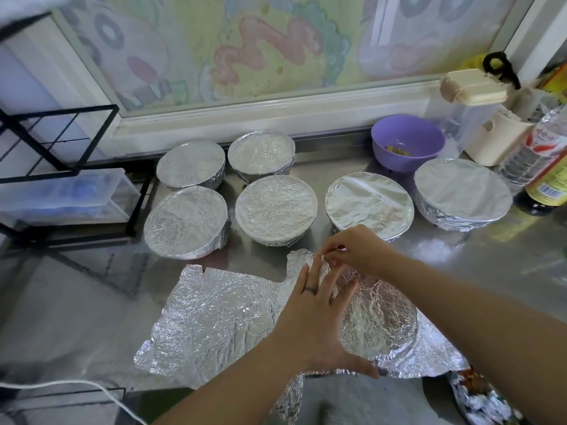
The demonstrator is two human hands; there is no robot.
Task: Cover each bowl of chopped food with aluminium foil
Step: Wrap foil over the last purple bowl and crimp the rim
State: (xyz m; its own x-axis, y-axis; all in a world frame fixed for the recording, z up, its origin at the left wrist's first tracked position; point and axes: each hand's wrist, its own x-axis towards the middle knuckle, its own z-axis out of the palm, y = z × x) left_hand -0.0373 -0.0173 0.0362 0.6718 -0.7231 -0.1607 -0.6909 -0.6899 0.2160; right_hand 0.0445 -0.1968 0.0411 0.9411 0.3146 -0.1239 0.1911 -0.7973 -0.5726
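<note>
A crinkled foil sheet point(214, 317) lies draped over a bowl point(380, 320) near the front of the steel counter, its loose part spread flat to the left. My left hand point(313, 320) presses flat on the foil at the bowl's left rim, fingers spread. My right hand point(352, 250) pinches the foil's raised far edge just beyond the bowl. Behind stand several bowls sealed in foil, among them a near middle one point(276, 210) and a right one point(460, 194). A purple bowl point(408, 142) with a few yellow food pieces stands uncovered at the back.
A black wire rack point(61, 142) holding a clear plastic box fills the left. Bottles point(549, 167) and a cream-lidded container point(478, 118) crowd the back right. A foil-wrapped item point(478, 397) with food shows at the bottom right. A white cord point(61, 388) crosses the bottom left.
</note>
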